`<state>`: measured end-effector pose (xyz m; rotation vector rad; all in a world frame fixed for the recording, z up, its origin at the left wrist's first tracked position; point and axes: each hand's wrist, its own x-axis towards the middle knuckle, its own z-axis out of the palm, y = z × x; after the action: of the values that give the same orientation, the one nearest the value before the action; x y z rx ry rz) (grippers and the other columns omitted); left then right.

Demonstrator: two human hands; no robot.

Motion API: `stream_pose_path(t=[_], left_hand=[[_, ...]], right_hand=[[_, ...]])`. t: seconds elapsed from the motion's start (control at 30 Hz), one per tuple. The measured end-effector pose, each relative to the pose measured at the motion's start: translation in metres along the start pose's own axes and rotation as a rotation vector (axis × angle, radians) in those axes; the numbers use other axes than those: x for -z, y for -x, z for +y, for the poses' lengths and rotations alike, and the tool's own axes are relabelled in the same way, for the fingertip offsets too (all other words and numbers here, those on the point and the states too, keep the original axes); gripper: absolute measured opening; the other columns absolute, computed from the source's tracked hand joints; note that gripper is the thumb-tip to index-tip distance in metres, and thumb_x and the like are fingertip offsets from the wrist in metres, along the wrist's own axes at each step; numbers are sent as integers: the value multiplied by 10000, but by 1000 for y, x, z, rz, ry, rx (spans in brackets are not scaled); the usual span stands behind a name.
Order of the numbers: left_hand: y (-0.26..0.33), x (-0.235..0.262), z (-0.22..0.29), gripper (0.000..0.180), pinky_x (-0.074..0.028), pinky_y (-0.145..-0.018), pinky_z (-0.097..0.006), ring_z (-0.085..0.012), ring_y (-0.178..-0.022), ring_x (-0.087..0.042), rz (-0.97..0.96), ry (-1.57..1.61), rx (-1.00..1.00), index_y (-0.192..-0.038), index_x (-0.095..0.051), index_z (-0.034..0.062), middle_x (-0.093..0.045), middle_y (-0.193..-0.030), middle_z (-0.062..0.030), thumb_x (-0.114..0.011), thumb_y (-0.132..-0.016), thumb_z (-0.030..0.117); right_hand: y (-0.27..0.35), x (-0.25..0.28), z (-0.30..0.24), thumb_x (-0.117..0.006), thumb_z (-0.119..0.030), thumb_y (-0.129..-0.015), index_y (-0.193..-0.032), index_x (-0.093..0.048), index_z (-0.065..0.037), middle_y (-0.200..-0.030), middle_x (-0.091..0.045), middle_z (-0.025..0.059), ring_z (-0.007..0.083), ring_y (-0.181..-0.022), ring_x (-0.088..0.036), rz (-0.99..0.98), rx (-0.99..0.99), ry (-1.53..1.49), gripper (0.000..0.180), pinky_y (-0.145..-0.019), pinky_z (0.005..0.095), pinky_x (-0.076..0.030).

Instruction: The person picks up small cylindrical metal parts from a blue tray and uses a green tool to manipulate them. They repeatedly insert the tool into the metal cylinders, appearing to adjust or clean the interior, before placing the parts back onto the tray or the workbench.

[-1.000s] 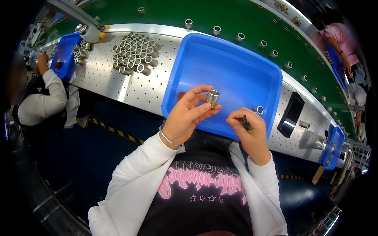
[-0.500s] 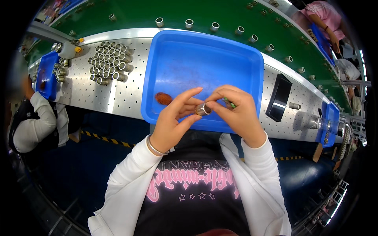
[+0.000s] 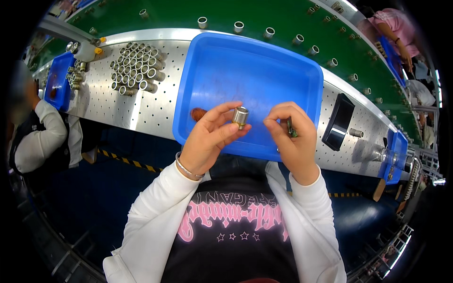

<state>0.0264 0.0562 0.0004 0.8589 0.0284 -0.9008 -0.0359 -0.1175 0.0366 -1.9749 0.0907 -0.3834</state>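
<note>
My left hand (image 3: 206, 134) pinches a short metal sleeve (image 3: 240, 116) between thumb and fingers, its open end facing up. To the right of it, my right hand (image 3: 295, 141) is closed around a small green thing (image 3: 291, 130), whose kind I cannot make out, mostly hidden by the fingers. The two hands are apart, over the near part of a blue plastic tray (image 3: 255, 61). A rust-brown oval pad (image 3: 198, 113) lies in the tray beside my left fingers, which partly cover it.
Several metal sleeves (image 3: 137, 68) stand grouped on the perforated steel bench (image 3: 101, 101). More ride on the green conveyor belt (image 3: 174, 19) behind. Right of the tray are a black stand (image 3: 339, 121) and a lone sleeve (image 3: 356, 133). Co-workers sit left and far right.
My right hand has drawn away to the right from the sleeve, keeping the green thing. In my left hand the sleeve has been turned more upright. The sleeves on the belt have shifted right.
</note>
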Motion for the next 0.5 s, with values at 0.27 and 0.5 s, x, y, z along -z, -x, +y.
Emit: stream_pose_path(t=[0.27, 0.5], left_hand=[[0, 1, -1, 413, -460, -887, -306, -216, -999, -582, 1, -24, -34, -1257, -446, 15, -556, -1112, -133, -556, -861, 57], [-1, 2, -7, 397, -468, -876, -282, -199, -972, -603, 6, -144, -134, -1214, -479, 2, -573, -1078, -116, -567, -828, -32]], right_hand=[[0, -1, -1, -645, 45, -724, -812, -594, -11, -793, -584, 90, 180, -681, -555, -15, 9, 8, 116, -582, 257, -431], [-1, -2, -16, -638, 57, -734, -820, -593, -3, -798, -583, 89, 187, -691, -564, -72, 19, 18, 114, -569, 267, -444]])
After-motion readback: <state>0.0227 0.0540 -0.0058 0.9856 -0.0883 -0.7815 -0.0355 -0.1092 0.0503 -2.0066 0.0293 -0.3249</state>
